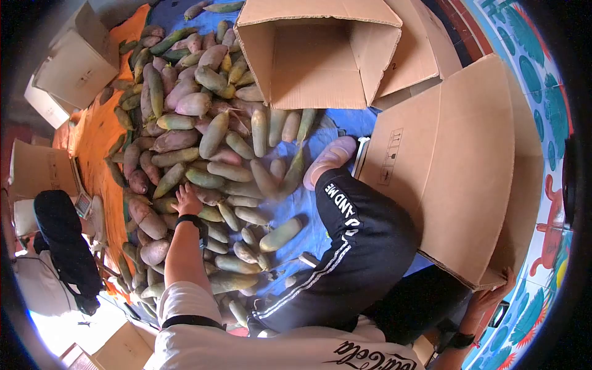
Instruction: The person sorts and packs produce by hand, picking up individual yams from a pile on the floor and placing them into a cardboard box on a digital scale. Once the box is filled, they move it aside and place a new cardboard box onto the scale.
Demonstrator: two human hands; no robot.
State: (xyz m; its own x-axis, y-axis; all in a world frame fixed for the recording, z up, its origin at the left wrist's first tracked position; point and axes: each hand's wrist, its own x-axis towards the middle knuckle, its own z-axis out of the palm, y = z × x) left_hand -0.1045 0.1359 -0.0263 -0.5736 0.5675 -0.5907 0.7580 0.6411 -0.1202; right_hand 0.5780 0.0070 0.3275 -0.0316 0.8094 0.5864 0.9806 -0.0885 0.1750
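Resting on the radishes [214,134] — left hand [187,200], fingers spread. Right hand [507,286] at big box's [456,154] lower corner (grip partly hidden, can't tell). Radishes heaped — blue sheet [316,219] beneath.

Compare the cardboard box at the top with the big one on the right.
The top box shows its open inside; the right box shows a broad outer side. Printed symbols mark the right box; none show on the top box. The right hand is at the right box's lower corner, away from the top box. Both are brown.
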